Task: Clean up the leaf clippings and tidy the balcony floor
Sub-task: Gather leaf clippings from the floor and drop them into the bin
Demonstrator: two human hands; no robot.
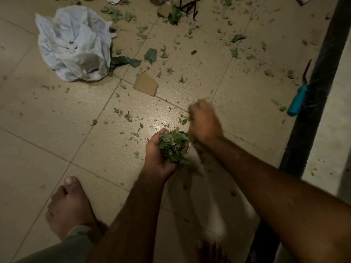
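Head view looks down on our two bare forearms reaching over a tan tiled floor. Our left hand is turned palm up, its fingers cupped around a handful of green leaf clippings that fills the palm. Our right hand sits just beyond and to the right of it, low over the tiles; its fingers are curled inward into a loose fist, but motion blur prevents us from telling whether they enclose anything. Loose leaf fragments remain scattered across the floor, sparse near the hands and denser toward the far edge and far right. A crumpled white plastic bag lies on the far left, open at the top, well apart from both hands. A small piece of cardboard lies on the tiles between the bag and our hands. A tool with a teal handle rests at the right, beside a dark upright bar. Our bare left foot stands on the tiles at the near left.
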